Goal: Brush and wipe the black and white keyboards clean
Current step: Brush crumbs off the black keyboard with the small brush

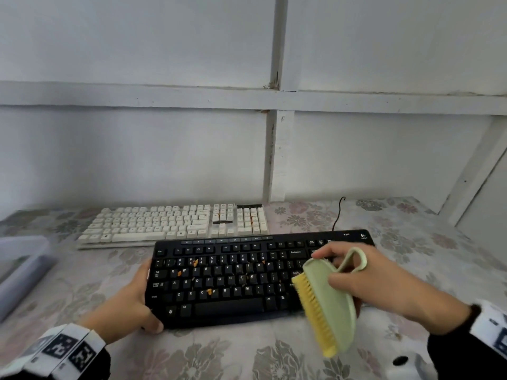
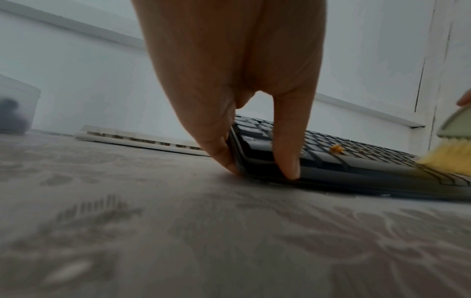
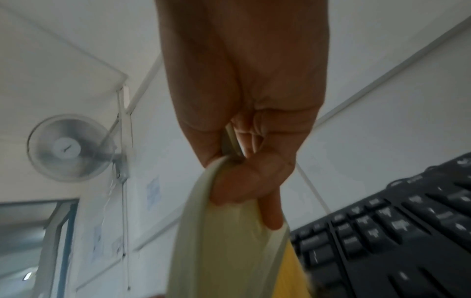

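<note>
White panelled walls (image 1: 137, 149) back a table spread with a flowered cloth (image 1: 219, 355), on which two keyboards lie near each other. White keyboard (image 1: 172, 224) sits at the rear, flat and untouched; black keyboard (image 1: 241, 278) lies in front of it, nearer the person, with orange crumbs (image 1: 210, 291) scattered among its keys. Left hand (image 1: 129, 305) holds the black keyboard by its left end, thumb on the front corner and fingers along the side edge. Right hand (image 1: 367, 278) grips a pale green brush (image 1: 327, 300) with yellow bristles (image 1: 314, 311) over the keyboard's right end; the bristles look close to the keys, though contact cannot be confirmed. Judged by appearance, the black keyboard is a light, rigid slab that could slide on the cloth, so bracing one end while brushing from the other suits it; soft bristles should flex between the keys. Only the left wrist view shows the fingertips (image 2: 288, 167) reaching down to the cloth at the keyboard's edge; only the right wrist view shows the curled fingers (image 3: 244, 181) around the brush back, and a wall fan (image 3: 68, 147). A clear plastic box (image 1: 19, 267) stands at the far left.
</note>
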A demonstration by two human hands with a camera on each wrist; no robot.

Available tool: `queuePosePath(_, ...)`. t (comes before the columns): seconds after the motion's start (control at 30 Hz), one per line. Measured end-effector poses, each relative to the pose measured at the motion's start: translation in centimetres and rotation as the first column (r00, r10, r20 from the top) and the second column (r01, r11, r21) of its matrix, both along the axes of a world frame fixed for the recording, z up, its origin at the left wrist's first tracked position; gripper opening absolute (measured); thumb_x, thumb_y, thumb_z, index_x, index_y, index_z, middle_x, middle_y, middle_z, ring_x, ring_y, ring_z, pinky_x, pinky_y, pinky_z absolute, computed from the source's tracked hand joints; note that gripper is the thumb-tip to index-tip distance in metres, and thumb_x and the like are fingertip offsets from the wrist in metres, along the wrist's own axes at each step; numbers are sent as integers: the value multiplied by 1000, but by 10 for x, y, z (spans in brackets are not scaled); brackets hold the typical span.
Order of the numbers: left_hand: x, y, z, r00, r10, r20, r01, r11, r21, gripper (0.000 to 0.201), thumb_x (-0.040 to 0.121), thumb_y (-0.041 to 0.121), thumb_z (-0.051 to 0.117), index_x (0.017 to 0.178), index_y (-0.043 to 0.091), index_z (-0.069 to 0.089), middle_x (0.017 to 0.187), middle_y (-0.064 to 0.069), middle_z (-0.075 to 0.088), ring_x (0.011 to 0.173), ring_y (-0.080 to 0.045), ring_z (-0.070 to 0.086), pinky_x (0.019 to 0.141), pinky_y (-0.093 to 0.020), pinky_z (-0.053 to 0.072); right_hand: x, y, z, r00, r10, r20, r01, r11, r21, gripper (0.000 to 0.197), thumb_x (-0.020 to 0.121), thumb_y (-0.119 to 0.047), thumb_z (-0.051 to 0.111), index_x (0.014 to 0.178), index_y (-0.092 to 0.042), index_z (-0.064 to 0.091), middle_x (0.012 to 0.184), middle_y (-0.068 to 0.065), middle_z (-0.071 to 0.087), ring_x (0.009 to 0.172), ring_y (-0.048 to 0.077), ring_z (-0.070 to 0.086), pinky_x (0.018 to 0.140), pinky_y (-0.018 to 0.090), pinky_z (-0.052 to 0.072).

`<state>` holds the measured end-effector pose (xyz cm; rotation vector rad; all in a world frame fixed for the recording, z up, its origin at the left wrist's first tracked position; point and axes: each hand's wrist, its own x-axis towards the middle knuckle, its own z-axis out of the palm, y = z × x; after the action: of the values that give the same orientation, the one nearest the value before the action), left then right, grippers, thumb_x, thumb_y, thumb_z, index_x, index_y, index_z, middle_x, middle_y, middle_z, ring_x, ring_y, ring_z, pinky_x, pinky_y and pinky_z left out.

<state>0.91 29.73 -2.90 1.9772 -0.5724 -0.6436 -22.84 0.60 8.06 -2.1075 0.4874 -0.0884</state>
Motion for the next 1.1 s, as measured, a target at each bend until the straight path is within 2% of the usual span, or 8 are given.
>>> queuePosePath(0.07,0,0,0,1000,3,-1,-3,1000,5,113,35,-2,69,110,68,22,107,-14,62,96,-37,63,74,-45,54,7,-9,11,994,-51,96,56,997,-48,35,83,-3,59,101,-32,67,78,-4,61,62,10,59,54,24,48)
queuePosePath(0.2,-2,0,4,1000,-11,6,11,1000,29,118,37,-3,69,123,59,16,108,-11,62,96,-34,64,79,-48,54,32,-15,20,971,-90,221,100,995,-31,36,86,0,55,110,-26,62,84,1,63,71,16,66,54,28,55)
queuePosePath(0.47,-3,1,3,999,-21,38,19,998,63,117,50,-8,69,132,50,9,108,-2,63,99,-21,62,85,-35,52,20,-3,-4,996,-39,74,44,997,-70,35,85,-1,57,108,-27,62,82,0,57,64,9,59,49,20,49)
queuePosePath(0.57,-1,2,0,999,-26,41,22,997,80,119,53,-6,72,135,50,7,108,1,64,97,-18,63,86,-34,51,6,2,-8,1000,14,-17,-15,999,-44,37,84,-4,58,105,-34,64,83,9,59,62,21,59,49,31,52)
queuePosePath(0.6,-1,2,1,999,-28,45,24,996,89,118,54,-6,72,134,51,6,107,0,65,97,-18,64,86,-34,51,5,2,-6,1000,15,-21,-16,999,-29,37,84,-4,58,106,-33,65,84,8,60,64,23,61,50,32,53)
queuePosePath(0.73,-5,1,6,999,-32,38,29,995,97,113,55,-9,67,126,54,7,103,-4,65,93,-21,64,82,-34,53,19,-6,10,993,-59,107,61,998,-21,37,85,1,56,108,-27,65,78,-5,59,57,2,61,50,20,49)
queuePosePath(0.87,-6,1,8,998,-51,35,48,995,87,113,50,-6,65,125,56,7,105,-6,63,95,-23,64,84,-38,52,44,-9,17,975,-133,180,137,991,-10,37,87,0,54,114,-24,62,85,-2,61,65,8,65,48,21,51)
queuePosePath(1.1,-3,2,3,998,-50,48,46,995,85,114,51,-6,67,126,58,10,104,-3,64,94,-20,64,83,-38,53,23,4,-3,993,-88,79,92,994,-51,35,85,0,56,104,-28,63,87,6,59,64,14,59,48,24,51)
